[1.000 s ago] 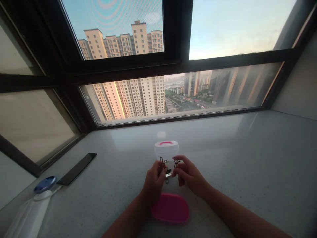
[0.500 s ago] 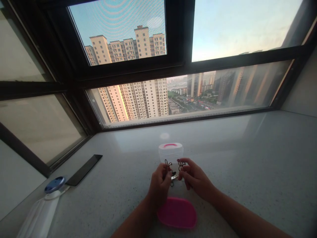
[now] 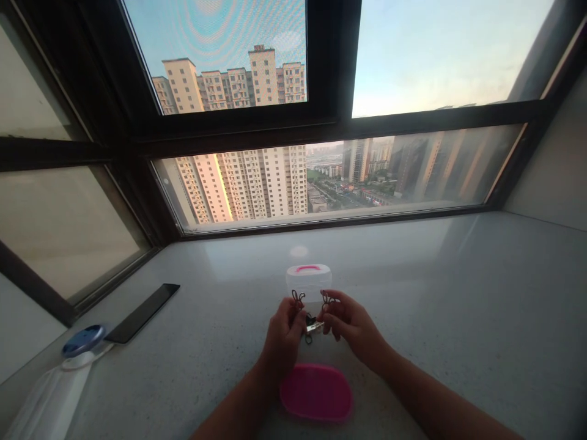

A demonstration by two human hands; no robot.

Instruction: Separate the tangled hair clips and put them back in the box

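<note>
By windows [image 3: 330,61], left hand [image 3: 283,330], right hand [image 3: 351,319], each pinching loops [image 3: 298,298] (dark, thin)

Pale grey, finely speckled, glossy stone-like countertop [image 3: 440,305], spreading below window. Directly on it: upright clear plastic box [image 3: 296,281] with pink handle on top, lower part partly hidden; nearer, shallow bright-pink oval plastic dish [image 3: 316,394], lying flat. Well apart, at left: flat dark rectangular slab [image 3: 144,313], set slantwise; long white object [image 3: 50,403], blurred. Round blue disc [image 3: 84,340] just beside slab; whether directly on countertop, unclear.
</note>
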